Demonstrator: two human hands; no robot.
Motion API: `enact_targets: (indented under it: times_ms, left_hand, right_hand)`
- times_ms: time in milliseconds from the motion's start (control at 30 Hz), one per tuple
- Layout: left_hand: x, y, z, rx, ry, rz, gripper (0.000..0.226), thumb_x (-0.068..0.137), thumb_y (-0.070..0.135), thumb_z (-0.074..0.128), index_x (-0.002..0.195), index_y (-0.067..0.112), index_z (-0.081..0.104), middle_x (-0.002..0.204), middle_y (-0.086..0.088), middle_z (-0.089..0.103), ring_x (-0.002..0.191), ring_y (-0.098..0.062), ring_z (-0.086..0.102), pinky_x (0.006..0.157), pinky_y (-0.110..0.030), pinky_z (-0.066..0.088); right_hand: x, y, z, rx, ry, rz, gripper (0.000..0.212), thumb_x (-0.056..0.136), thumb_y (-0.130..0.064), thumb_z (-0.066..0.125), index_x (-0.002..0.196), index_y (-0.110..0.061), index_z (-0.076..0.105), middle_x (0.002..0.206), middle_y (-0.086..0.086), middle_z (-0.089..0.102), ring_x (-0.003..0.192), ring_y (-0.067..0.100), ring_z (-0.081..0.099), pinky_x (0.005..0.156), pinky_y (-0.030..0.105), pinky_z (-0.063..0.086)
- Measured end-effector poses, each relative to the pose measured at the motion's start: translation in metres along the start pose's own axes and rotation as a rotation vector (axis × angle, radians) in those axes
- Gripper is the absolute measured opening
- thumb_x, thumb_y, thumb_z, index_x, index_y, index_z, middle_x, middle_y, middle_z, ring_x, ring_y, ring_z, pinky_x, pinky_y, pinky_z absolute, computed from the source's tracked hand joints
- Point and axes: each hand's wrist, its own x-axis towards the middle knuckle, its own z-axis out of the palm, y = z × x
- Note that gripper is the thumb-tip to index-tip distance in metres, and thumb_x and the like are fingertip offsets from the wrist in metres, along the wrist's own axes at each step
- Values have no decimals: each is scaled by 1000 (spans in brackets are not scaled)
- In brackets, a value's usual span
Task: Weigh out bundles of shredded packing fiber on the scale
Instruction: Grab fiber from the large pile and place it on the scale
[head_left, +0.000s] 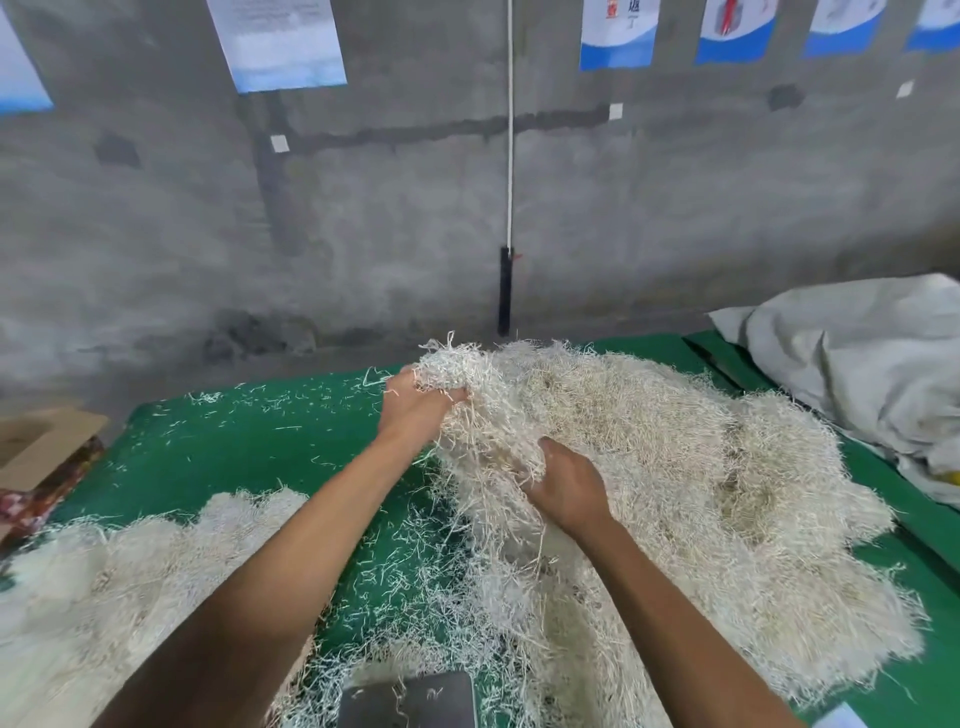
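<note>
Both hands grab fiber: left hand (410, 405) clutches a raised clump (452, 364), right hand (569, 486) grips strands at the big fiber pile (675, 467). Pale, thin, tangled shreds. Second pile (130, 582) lies near left. Green table (249, 447), scattered bits. Scale (408, 701) at bottom edge. Grey concrete wall (389, 218), blue-white posters (280, 41), text unreadable. White sack (872, 358) at right.

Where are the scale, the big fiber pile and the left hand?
scale (415, 699), head view, bare grey platform.
big fiber pile (675, 467), head view, middle of the heap.
left hand (415, 410), head view, back of hand.
</note>
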Motion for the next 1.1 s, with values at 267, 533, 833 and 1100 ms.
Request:
enact_targets:
  times_ms: [267, 533, 833, 1100]
  left_hand:
    - [-3, -23, 8, -465, 80, -285, 83, 84, 29, 76, 149, 14, 27, 153, -9, 35, 132, -26, 40, 110, -48, 35]
    - [-5, -2, 15, -403, -93, -227, 69, 92, 31, 66, 147, 20, 27, 156, -9, 29, 135, -30, 38, 109, -54, 37]
    - [0, -5, 11, -529, 106, -269, 80, 93, 8, 64, 157, 21, 18, 159, -7, 29, 143, -30, 32, 119, -54, 25]
    - [-13, -7, 39, -312, -126, -305, 51, 91, 39, 69, 131, 21, 43, 132, 2, 50, 122, -25, 48, 106, -45, 40]
  right_hand:
    - [2, 12, 5, -136, -40, 38, 44, 89, -51, 74, 102, -15, 52, 94, -1, 58, 83, 16, 53, 83, 34, 50]
    - [18, -49, 4, 203, -3, -47, 71, 93, -20, 72, 153, -4, 38, 75, -7, 51, 58, 6, 46, 49, 19, 39]
    - [4, 12, 24, -17, 68, 15, 67, 91, -63, 66, 130, -9, 59, 111, 4, 68, 87, 22, 64, 73, 32, 47]
    - [8, -20, -3, 41, 82, -42, 61, 77, -74, 61, 90, -14, 58, 108, 1, 52, 94, 17, 50, 78, 30, 51]
